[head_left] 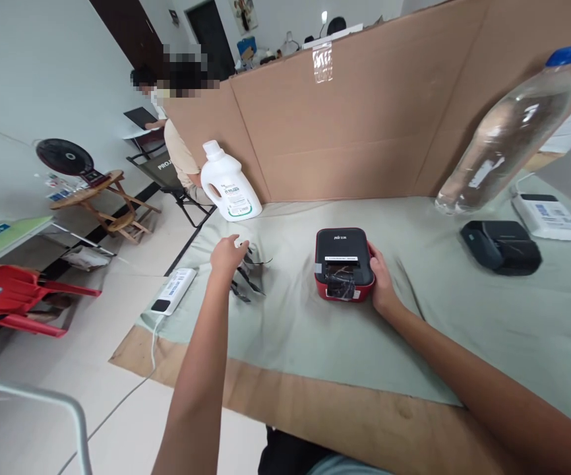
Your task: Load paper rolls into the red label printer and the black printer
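My left hand point(229, 254) is over the left part of the cloth, fingers partly spread and apparently holding nothing. Just beside and below its fingertips lie crumpled black strips point(248, 282), perhaps a cable or torn film; their kind is unclear. My right hand point(382, 280) grips the right side of a boxy label printer point(343, 245), with some fingers hidden behind it. The printer has a black top and a red base, and dark clear film hangs over its front.
A white jug point(231, 185) stands at the back left, before a cardboard screen point(345, 138). Left of my hand is a power strip point(174, 291) with a cord. At the right are a large water bottle point(508, 132), a black device point(502, 247) and a white box point(548, 216). People sit beyond.
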A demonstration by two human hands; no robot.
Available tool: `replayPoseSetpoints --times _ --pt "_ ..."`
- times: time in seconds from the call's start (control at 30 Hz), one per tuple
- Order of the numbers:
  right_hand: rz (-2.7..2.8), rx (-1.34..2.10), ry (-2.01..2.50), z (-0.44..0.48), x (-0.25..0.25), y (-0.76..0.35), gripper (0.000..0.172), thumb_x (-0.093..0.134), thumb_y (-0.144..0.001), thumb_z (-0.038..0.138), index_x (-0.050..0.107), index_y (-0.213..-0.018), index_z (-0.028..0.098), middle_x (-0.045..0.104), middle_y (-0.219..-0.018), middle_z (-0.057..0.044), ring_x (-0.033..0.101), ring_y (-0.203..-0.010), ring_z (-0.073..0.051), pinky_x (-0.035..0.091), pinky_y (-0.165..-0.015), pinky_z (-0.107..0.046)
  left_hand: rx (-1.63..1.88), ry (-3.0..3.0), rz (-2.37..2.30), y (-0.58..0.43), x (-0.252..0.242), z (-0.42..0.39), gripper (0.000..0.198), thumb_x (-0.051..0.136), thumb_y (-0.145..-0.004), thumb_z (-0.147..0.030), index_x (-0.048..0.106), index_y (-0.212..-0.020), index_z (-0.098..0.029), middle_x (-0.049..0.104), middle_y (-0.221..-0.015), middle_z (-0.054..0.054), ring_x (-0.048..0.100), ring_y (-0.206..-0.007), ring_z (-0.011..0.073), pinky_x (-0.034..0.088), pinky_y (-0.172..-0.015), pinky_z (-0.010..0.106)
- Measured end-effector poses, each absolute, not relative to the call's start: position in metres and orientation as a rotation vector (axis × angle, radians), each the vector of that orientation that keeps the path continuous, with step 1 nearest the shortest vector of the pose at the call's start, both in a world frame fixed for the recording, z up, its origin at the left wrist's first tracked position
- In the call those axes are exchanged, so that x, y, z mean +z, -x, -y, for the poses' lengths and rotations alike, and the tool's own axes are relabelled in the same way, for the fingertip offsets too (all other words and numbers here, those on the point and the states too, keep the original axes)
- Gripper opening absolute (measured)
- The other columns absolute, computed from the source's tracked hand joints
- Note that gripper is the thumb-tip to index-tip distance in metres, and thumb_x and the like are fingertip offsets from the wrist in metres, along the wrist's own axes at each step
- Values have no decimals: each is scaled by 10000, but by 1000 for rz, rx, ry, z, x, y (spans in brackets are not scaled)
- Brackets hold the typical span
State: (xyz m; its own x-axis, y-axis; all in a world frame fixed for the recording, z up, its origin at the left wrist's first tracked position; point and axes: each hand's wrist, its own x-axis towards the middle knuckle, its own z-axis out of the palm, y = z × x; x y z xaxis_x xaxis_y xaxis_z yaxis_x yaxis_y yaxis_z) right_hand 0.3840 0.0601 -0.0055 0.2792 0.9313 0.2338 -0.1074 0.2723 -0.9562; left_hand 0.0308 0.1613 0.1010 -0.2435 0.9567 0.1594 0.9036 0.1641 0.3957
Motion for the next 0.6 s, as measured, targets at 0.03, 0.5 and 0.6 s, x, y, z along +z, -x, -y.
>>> replayPoseSetpoints --times 0.03,0.5,0.6 --pt "1025 886 1037 -60 -5 -384 548 484 -983 588 525 -1455 312 496 -1559 -50 439 -1461 -268 313 -1249 -519 504 -1776 -2313 -26 102 -174 447 713 -816 -412 731 -1198 -180 734 -1222 182 672 -1157 382 510 -961 447" --pt "1068 877 1061 -59 0 -387 515 484 -994 578 538 -1432 313 511 -1535 -54 443 -1454 -252 313 -1248 -495 886 -2096 -2220 46 128 -51 415 465 -880 -271 700 -1221 -248 691 -1218 73 691 -984 235 560 -896 348" --pt "1084 863 1067 -60 -3 -387 498 474 -1000 574 542 -1428 328 509 -1540 -42 435 -1462 -254 321 -1245 -493 651 -2029 -2271 73 97 -38 461 424 -849 -236 697 -1219 -212 688 -1230 113 662 -1141 297 522 -1029 437"
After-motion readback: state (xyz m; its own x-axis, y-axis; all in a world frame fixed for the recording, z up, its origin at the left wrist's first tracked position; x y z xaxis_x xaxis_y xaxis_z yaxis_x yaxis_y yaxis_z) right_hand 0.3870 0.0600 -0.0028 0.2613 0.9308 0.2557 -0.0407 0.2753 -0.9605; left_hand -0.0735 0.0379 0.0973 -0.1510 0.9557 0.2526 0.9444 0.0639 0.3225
